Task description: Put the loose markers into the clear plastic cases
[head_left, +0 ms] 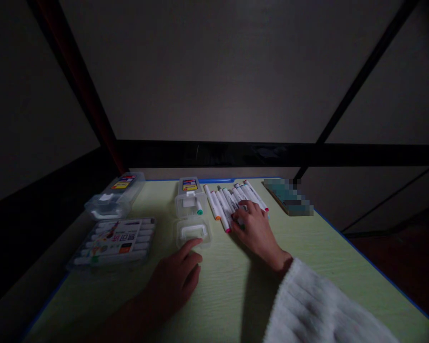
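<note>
My right hand (255,231) is over a row of white markers (216,206) with coloured ends. Its thumb and fingers close around a marker among them, mostly hidden under the fingers. My left hand (177,276) rests nearer to me, index finger stretched to the edge of a clear plastic lid (204,233) and the other fingers loosely bent. Behind that lid lies a clear plastic box (180,200), its mouth facing me. One green-ended marker (199,209) shows inside it.
On the left lies a flat clear case (114,243) full of markers. A second clear box (109,202) is behind it. A phone-like flat object (289,200), partly pixelated, lies at the right. The pale green table (307,252) has a blue edge and meets a wall panel.
</note>
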A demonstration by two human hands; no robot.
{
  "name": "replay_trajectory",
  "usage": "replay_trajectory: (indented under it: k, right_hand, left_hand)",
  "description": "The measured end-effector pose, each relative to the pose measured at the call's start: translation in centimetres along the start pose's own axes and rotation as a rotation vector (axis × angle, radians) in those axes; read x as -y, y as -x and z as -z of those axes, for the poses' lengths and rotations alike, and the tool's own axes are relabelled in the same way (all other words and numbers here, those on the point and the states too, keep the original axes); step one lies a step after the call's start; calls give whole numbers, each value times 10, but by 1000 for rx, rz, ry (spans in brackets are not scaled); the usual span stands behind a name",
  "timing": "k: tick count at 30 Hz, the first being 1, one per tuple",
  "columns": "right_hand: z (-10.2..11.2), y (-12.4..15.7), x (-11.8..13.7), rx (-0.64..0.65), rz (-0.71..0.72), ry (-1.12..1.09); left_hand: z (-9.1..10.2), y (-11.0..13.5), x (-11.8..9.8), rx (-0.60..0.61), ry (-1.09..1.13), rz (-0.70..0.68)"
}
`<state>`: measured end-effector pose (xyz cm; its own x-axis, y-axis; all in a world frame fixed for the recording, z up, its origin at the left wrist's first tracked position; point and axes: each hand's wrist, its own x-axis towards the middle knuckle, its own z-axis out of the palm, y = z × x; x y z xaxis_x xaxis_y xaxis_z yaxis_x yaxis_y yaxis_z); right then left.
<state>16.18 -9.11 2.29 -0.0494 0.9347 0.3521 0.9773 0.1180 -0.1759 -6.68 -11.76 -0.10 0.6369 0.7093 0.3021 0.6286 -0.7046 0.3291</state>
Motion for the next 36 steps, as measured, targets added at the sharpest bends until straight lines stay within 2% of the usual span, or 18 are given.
replay_trajectory:
  k: [11,19,28,36]
  right_hand:
    - [-6,4,3,32,35,88]
    - [-11,6,7,0,58,108]
    - [-7,4,8,29,22,108]
    - [-6,1,6,-50,-2,52]
  left_hand:
    - [1,-1,-1,3,-18,3]
    - [2,-1,-3,13,-48,-3]
    - [3,-2,-2,21,-41,-11]
    - [2,0,-2,18,-38,-3]
